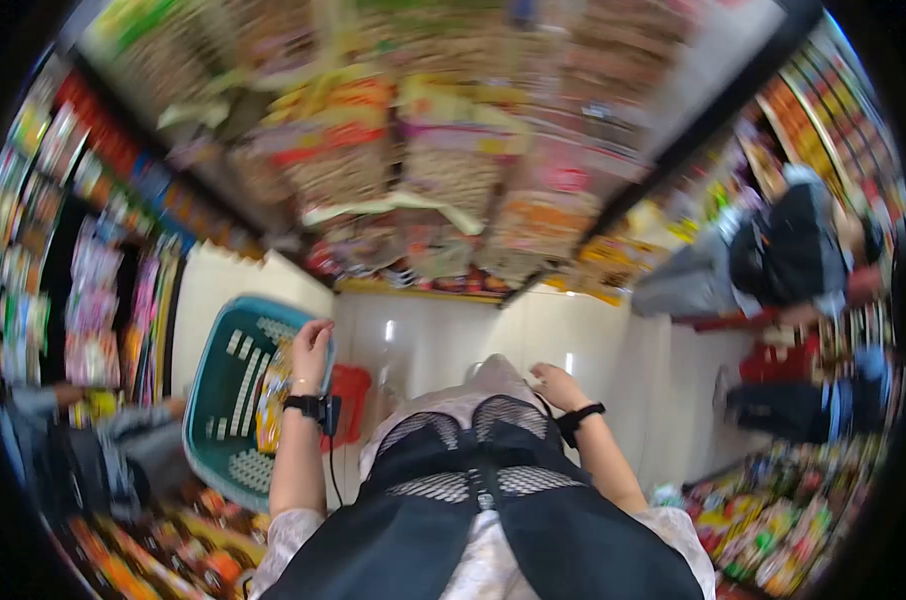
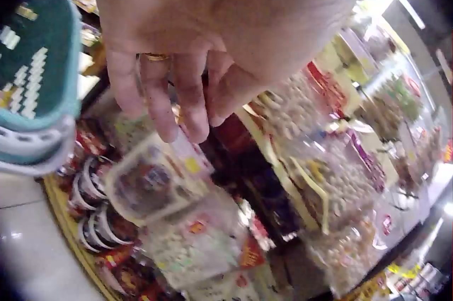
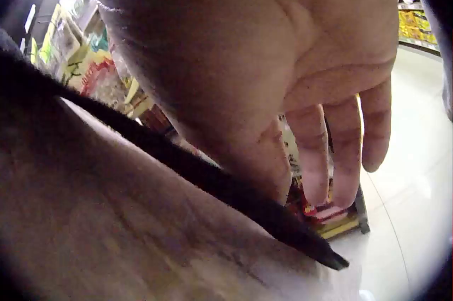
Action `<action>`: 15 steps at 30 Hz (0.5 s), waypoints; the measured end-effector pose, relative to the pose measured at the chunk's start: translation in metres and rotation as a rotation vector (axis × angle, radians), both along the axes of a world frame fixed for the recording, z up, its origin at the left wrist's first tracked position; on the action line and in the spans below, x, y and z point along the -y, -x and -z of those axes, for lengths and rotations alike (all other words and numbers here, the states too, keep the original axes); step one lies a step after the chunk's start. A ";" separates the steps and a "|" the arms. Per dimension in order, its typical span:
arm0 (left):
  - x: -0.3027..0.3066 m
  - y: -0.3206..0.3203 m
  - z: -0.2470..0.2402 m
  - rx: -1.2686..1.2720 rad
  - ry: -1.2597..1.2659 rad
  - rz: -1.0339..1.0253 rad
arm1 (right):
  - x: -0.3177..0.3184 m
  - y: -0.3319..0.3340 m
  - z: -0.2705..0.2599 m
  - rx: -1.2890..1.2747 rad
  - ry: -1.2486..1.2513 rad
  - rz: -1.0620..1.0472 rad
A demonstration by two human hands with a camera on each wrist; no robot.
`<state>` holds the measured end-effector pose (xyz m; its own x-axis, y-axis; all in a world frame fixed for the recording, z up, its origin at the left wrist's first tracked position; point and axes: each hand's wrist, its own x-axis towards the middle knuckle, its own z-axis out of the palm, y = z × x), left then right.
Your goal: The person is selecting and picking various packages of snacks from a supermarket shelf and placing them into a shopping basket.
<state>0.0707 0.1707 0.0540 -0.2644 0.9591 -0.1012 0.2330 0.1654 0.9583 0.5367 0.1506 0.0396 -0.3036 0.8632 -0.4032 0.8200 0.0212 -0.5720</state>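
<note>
The left hand (image 1: 311, 355) is over the right side of a teal basket (image 1: 205, 400), which holds a yellow packet (image 1: 271, 400). In the left wrist view the left hand (image 2: 212, 39) hangs with loosely bent fingers, holding nothing. Behind it are a clear-lidded tray (image 2: 152, 177) and bags of nuts (image 2: 340, 174). What carries the basket (image 2: 67, 67) cannot be told. Beside the body, the right hand (image 1: 558, 388) is empty; its fingers hang relaxed in front of the right wrist camera, where the hand (image 3: 283, 82) fills much of the view.
A display of bagged snacks (image 1: 453, 170) stands ahead, above a pale tiled floor (image 1: 423, 325). Something red (image 1: 348, 400) is beside the basket. People stand at the left (image 1: 83, 460) and right (image 1: 783, 250). Stocked shelves (image 1: 93, 300) line both sides.
</note>
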 end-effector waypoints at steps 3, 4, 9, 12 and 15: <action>0.075 0.084 0.054 0.083 0.045 -0.316 | 0.027 0.025 0.023 -0.045 0.187 0.101; 0.098 0.104 0.065 0.115 0.103 -0.428 | 0.032 0.026 0.037 -0.049 0.184 0.078; 0.206 0.191 0.158 -0.031 0.311 -0.734 | 0.068 0.021 0.095 0.151 0.301 0.072; 0.244 0.218 0.197 0.033 0.495 -0.777 | 0.073 0.077 0.050 0.133 0.407 0.056; 0.262 0.240 0.249 -0.066 0.762 -0.708 | 0.073 0.077 0.093 0.096 0.470 0.181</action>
<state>-0.1696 -0.0911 -0.1949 -0.7684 0.2710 -0.5797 -0.1049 0.8403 0.5318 0.4601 0.0772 -0.0534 -0.1084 0.6173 -0.7792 0.8361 -0.3674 -0.4073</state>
